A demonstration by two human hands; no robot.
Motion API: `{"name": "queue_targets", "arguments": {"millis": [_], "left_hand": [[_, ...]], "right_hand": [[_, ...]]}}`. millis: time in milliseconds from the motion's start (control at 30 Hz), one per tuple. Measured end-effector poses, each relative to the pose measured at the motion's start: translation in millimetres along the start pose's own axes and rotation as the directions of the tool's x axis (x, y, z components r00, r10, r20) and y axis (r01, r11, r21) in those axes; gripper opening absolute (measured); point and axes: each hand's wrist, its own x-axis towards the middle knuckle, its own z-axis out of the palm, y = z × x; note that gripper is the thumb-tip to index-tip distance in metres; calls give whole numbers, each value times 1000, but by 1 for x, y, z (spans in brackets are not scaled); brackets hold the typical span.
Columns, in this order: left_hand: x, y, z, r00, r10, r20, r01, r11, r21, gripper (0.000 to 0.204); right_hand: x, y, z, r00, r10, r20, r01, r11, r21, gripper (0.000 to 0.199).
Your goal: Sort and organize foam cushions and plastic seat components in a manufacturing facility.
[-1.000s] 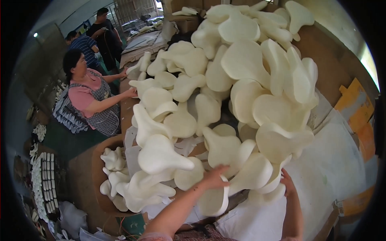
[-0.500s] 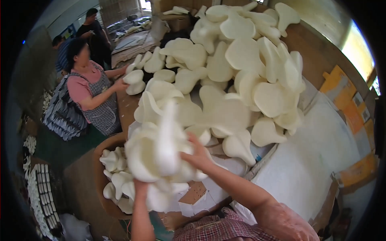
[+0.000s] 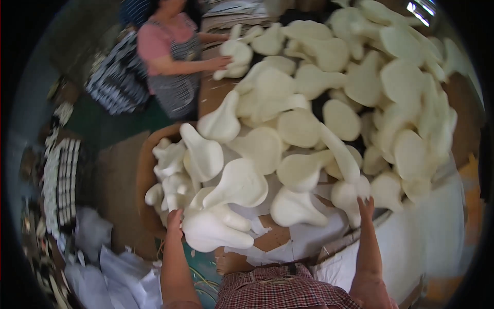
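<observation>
Cream foam bicycle saddle pads lie heaped before me. My left hand (image 3: 175, 222) is at the left edge of a pair of white saddle pads (image 3: 213, 232) near the box, with its fingers closed round that edge and partly hidden. Farther right, my right hand (image 3: 366, 210) reaches up to a saddle pad (image 3: 351, 198) at the front of the heap. Its thumb and fingers are apart, with the tips against or very near the foam. Between my hands lie a broad saddle pad (image 3: 239, 183) and another with its narrow nose pointing right (image 3: 296, 208).
A brown box (image 3: 145, 177) at the left holds several pads. Across the table, a person in a pink top (image 3: 170, 56) handles another pad (image 3: 236, 54). White sheeting (image 3: 396, 247) covers the right front. Grey-white bags (image 3: 121, 273) lie at lower left.
My hands held a bundle of pads together before; now they are wide apart, the right one farther right. Pads now rest on the near table and over the box's edge. The view has shifted.
</observation>
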Motion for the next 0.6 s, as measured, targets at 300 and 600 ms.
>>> {"name": "queue_targets", "arguments": {"millis": [300, 600], "left_hand": [[-134, -86, -3, 849, -257, 462, 512, 618, -596, 73], [-149, -110, 18, 906, -57, 420, 423, 181, -888, 60]], "right_hand": [[-125, -21, 80, 933, -18, 359, -157, 879, 450, 88], [-138, -66, 84, 776, 211, 594, -575, 625, 529, 74]]}}
